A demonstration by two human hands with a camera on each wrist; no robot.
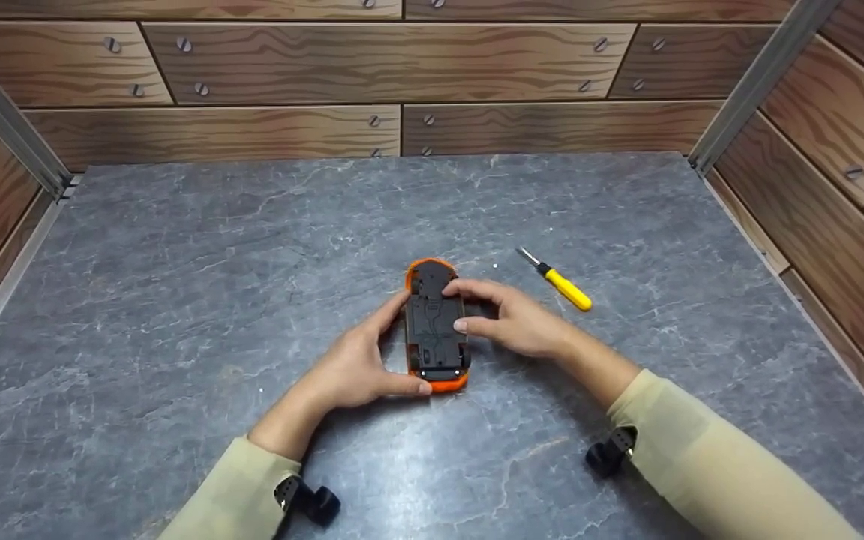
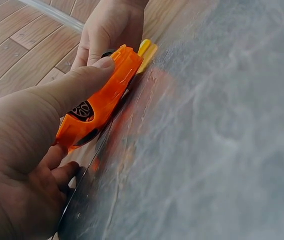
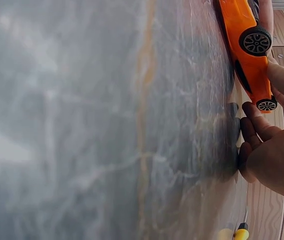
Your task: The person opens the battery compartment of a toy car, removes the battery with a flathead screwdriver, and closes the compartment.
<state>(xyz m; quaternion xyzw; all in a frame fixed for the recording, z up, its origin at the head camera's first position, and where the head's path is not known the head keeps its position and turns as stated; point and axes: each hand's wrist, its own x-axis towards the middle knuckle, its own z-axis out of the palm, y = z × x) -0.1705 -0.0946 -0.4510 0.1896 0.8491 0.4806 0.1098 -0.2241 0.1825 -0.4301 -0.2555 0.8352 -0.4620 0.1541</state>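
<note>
Because its roof side faces the tabletop, the glossy orange toy car with a black underside (image 1: 432, 322) shows its chassis upward, lying lengthwise between two hands. The bare left hand (image 1: 349, 371) grips it, thumb clamped at the near end, forefinger along the left side. The bare right hand (image 1: 526, 322) rests its thumb and forefinger, spread apart, on the underside; its other fingers hang loosely bent beside the car, close to the tabletop. A black spoked wheel (image 3: 256, 41) shows on the car's flank.

Beyond the right hand lies a yellow-handled screwdriver with a black collar and metal shaft (image 1: 567, 289), and near its tip a tiny pale speck (image 1: 495, 265), too small to identify. All rest on a grey marbled tabletop (image 1: 177, 300), backed by brown wood-patterned panels (image 1: 387, 64).
</note>
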